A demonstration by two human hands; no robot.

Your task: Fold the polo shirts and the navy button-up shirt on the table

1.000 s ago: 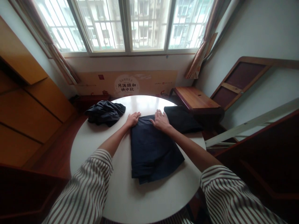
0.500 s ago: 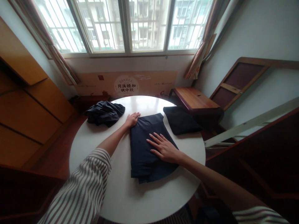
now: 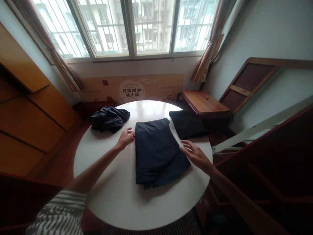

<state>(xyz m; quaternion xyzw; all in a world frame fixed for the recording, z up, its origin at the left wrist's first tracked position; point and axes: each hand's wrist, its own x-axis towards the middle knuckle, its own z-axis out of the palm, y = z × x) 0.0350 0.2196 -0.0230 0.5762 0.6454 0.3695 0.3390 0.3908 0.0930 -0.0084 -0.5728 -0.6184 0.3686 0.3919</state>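
Right hand (image 3: 197,157) has slid off the middle of the navy cloth (image 3: 156,153) to its right edge, and the left hand (image 3: 125,139) has dropped from the far left corner to partway down its left edge. Cloth's lying flat on the white table (image 3: 114,195). Both hands point inward, fingers bent; can't tell if either's pinching the cloth, left fingertips are kinda hidden. Right forearm (image 3: 234,192) gets murky and runs out of frame, left sleeve's (image 3: 61,212) cut off too.

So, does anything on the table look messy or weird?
Yes, the crumpled cloth on the white table, far left: it's a wrinkled heap, while the dark blue cloth and black cloth lie fairly flat. I see nothing spilled.
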